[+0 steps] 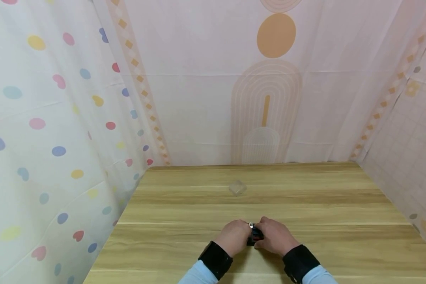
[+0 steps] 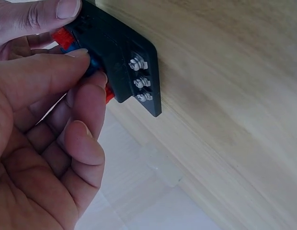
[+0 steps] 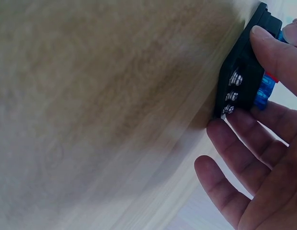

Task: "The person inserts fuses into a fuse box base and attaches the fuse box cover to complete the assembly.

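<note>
A black fuse block (image 1: 251,241) stands close on the wooden table between both hands. Along its side runs a row of silver screw terminals (image 2: 140,82). Red and blue blade fuses sit in its top, among them a blue fuse (image 3: 264,91) seen in the right wrist view. My left hand (image 1: 233,236) pinches a blue blade fuse (image 2: 95,64) between thumb and index finger at the block; its other fingers curl below. With thumb on one side and fingertips at the other, my right hand (image 1: 276,236) grips the block. The pinched fuse is mostly hidden by fingertips.
Farther back on the wooden table (image 1: 170,221) lies a small transparent square item (image 1: 237,187). Patterned curtains (image 1: 198,114) hang behind the table and along both sides. Black bands wrap both wrists.
</note>
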Demonstrator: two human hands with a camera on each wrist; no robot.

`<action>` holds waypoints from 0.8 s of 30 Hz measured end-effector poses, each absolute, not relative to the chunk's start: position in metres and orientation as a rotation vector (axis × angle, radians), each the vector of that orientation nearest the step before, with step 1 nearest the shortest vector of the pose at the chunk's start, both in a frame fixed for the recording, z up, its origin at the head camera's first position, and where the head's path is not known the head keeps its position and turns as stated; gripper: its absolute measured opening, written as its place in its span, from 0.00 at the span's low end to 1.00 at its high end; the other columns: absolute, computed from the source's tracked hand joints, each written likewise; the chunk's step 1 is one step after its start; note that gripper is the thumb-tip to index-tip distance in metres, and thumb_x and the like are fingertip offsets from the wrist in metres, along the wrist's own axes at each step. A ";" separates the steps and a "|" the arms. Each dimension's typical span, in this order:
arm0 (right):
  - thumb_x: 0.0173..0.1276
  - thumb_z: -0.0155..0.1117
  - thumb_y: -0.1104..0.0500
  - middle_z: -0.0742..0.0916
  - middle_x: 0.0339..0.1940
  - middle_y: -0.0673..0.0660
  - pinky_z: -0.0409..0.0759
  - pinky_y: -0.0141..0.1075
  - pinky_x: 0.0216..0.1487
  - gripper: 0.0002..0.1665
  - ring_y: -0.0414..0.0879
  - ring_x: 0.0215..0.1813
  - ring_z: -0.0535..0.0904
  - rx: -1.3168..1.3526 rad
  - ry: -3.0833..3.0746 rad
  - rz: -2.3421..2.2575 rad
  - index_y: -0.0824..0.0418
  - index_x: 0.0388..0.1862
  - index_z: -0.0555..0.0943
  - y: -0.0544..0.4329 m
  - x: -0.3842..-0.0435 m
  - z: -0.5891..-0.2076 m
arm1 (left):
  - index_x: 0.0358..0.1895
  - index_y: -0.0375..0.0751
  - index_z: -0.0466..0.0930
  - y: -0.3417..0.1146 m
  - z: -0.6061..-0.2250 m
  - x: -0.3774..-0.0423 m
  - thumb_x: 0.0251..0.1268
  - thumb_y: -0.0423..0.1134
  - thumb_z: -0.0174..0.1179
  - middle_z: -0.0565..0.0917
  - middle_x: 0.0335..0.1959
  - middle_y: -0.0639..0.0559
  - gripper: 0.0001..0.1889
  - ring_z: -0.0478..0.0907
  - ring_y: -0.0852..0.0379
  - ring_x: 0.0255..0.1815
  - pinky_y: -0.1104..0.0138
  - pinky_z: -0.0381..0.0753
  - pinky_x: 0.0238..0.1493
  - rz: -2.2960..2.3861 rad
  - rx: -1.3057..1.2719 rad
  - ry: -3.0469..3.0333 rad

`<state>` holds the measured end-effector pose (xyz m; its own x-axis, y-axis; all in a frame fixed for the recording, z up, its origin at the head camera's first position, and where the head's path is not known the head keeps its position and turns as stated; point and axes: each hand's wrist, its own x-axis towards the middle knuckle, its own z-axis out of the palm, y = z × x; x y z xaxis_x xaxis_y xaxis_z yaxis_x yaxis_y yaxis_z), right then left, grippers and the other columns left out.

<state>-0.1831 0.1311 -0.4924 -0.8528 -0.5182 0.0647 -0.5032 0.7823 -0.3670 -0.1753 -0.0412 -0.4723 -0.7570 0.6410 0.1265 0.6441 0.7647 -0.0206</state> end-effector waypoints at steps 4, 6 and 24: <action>0.50 0.82 0.55 0.79 0.35 0.50 0.78 0.42 0.40 0.27 0.44 0.35 0.75 -0.842 2.925 -0.594 0.64 0.47 0.85 0.131 -0.183 -0.492 | 0.19 0.49 0.83 -0.044 -0.474 -0.177 0.53 0.32 0.72 0.81 0.22 0.60 0.11 0.76 0.66 0.26 0.74 0.76 0.31 -0.076 -1.049 -2.832; 0.50 0.81 0.55 0.79 0.36 0.50 0.78 0.43 0.41 0.27 0.44 0.36 0.75 -0.839 2.916 -0.608 0.63 0.49 0.85 0.132 -0.183 -0.492 | 0.19 0.49 0.83 -0.044 -0.474 -0.178 0.53 0.32 0.72 0.81 0.22 0.61 0.10 0.76 0.67 0.26 0.74 0.76 0.31 -0.082 -1.040 -2.853; 0.48 0.82 0.51 0.82 0.44 0.56 0.79 0.47 0.46 0.36 0.47 0.41 0.77 -0.775 2.930 -0.631 0.68 0.54 0.82 0.135 -0.180 -0.486 | 0.21 0.50 0.78 -0.060 -0.466 -0.186 0.60 0.51 0.70 0.73 0.20 0.62 0.16 0.67 0.66 0.21 0.71 0.68 0.24 -0.154 -0.834 -2.981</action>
<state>-0.1801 0.1350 -0.4856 -0.8737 -0.4829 0.0583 -0.4641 0.7917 -0.3973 -0.1857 -0.0602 -0.4658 -0.8544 0.5152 0.0675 0.5194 0.8504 0.0839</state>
